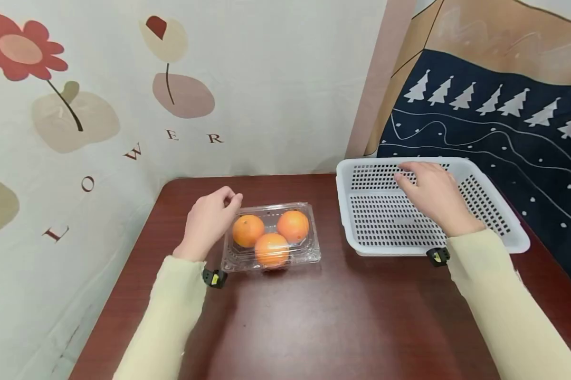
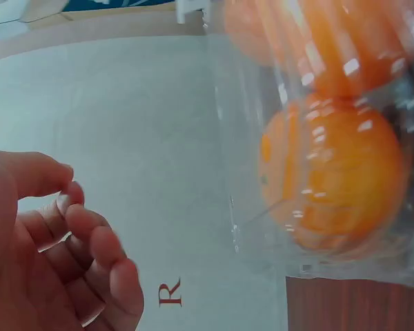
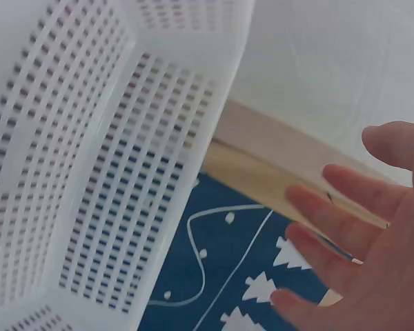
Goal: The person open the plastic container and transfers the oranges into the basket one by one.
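Note:
A clear plastic clamshell box (image 1: 309,257) lies on the table with three oranges inside, one of them the front orange (image 1: 272,250). At its left back corner is my left hand (image 1: 210,219), fingers loosely bent and thumb tip against the index finger, nothing held. The left wrist view shows that hand (image 2: 76,248) beside the box, with a gap between them. My right hand (image 1: 432,195) hovers over a white perforated plastic basket (image 1: 385,219), its fingers spread and slightly bent. In the right wrist view the right hand (image 3: 359,227) holds nothing, and the basket wall stands apart from it.
The dark red-brown table (image 1: 314,327) meets a pale curtain with flower prints (image 1: 276,95) at the back and left. Navy cloth with white trees (image 1: 504,121) hangs behind and right of the basket. Bare tabletop lies between box and basket and in front of them.

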### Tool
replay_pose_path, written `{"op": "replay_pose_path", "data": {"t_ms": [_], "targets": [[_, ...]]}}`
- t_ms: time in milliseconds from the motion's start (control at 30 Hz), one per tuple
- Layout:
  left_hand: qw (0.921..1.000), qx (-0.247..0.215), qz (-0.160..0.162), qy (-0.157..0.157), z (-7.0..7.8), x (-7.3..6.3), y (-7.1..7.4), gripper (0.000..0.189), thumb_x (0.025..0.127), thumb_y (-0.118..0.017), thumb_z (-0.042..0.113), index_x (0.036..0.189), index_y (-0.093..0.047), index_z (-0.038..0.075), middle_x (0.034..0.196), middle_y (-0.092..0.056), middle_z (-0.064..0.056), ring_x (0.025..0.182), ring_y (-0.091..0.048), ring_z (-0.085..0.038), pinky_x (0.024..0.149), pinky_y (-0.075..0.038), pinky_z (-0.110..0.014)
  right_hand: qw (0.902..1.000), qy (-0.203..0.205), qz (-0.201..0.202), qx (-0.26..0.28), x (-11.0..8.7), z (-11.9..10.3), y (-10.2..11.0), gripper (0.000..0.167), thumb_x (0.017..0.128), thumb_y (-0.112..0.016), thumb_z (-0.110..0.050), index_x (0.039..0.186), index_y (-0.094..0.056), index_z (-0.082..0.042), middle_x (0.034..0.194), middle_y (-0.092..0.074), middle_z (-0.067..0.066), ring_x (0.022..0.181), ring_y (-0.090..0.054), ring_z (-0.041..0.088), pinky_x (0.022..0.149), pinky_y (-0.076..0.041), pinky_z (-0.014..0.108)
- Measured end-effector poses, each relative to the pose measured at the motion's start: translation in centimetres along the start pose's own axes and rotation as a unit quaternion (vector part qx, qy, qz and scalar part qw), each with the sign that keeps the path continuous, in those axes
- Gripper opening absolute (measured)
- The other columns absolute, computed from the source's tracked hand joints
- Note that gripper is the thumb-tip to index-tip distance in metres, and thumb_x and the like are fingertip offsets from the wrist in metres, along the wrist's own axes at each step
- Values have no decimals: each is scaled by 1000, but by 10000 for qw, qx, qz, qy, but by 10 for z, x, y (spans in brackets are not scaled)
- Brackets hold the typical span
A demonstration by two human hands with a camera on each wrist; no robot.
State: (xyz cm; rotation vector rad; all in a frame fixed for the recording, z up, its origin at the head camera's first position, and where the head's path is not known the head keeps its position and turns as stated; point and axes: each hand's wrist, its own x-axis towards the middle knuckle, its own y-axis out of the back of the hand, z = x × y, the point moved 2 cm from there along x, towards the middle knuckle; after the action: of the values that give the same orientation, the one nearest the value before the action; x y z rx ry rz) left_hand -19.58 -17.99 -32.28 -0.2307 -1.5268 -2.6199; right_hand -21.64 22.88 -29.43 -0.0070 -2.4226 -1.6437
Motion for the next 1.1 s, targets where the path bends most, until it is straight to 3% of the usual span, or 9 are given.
{"op": "replay_pose_path", "data": {"t_ms": [67,167,300,367,567,733,833,967,1100], "targets": [[9996,-226,154,-23,-4,-10,1,36,87,-40,52,72,-47,21,57,-45,-1,52,-42,-18,46,-32,-30,9993,74,134,335,-2,-4,-1,51,93,-36,-43,126,-49,-7,127,-47,16,120,-37,35,97,-25,53],[9984,-365,396,-182,-11,-22,4,31,88,-47,40,69,-42,17,54,-38,-2,48,-37,-17,45,-29,-30,9963,158,290,793,-6,-11,-3,48,93,-38,-42,125,-50,-8,124,-51,12,115,-43,30,95,-32,49],[9972,-244,537,-458,-25,-31,3,27,87,-50,19,66,-34,14,53,-30,-1,47,-31,-16,45,-26,-28,9898,240,555,1291,-15,-22,-10,42,92,-42,-39,122,-53,-13,119,-55,6,109,-49,23,92,-37,43],[9973,-214,507,-481,-32,-35,0,29,86,-52,18,65,-34,14,52,-29,0,48,-30,-16,45,-26,-28,9854,261,690,1538,-22,-27,-15,40,92,-43,-39,121,-55,-15,118,-56,2,107,-50,20,90,-39,41],[9989,-389,40,243,-55,-52,-18,22,88,-53,36,79,-50,17,67,-50,-1,60,-46,-17,54,-35,-29,9653,407,1093,2337,-46,-43,-32,31,91,-48,-35,116,-58,-19,110,-59,-6,100,-53,8,85,-44,33],[9909,-778,-396,1029,-66,-61,-34,28,88,-50,38,106,-54,16,94,-61,-3,79,-59,-17,65,-42,-33,9515,622,1174,2776,-67,-58,-48,26,91,-50,-32,113,-59,-21,102,-61,-10,92,-55,2,81,-46,25],[9818,-1118,-821,1298,-66,-57,-42,38,90,-46,43,117,-50,18,101,-61,-5,77,-61,-19,62,-46,-31,9462,754,999,2985,-78,-69,-59,25,91,-51,-31,113,-58,-22,101,-61,-12,92,-56,2,80,-46,23],[9719,-1445,-1214,1404,-66,-51,-51,43,91,-42,45,125,-45,19,101,-59,-9,72,-59,-20,55,-48,-31,9420,854,478,3210,-89,-83,-74,26,91,-50,-31,115,-57,-23,100,-61,-12,93,-56,2,79,-47,26],[9672,-1715,-1231,1410,-67,-47,-56,41,93,-41,41,128,-41,20,99,-57,-10,72,-57,-20,56,-49,-34,9521,750,-147,2962,-95,-88,-86,27,90,-52,-34,115,-56,-27,99,-60,-16,87,-56,0,74,-48,26]]}}
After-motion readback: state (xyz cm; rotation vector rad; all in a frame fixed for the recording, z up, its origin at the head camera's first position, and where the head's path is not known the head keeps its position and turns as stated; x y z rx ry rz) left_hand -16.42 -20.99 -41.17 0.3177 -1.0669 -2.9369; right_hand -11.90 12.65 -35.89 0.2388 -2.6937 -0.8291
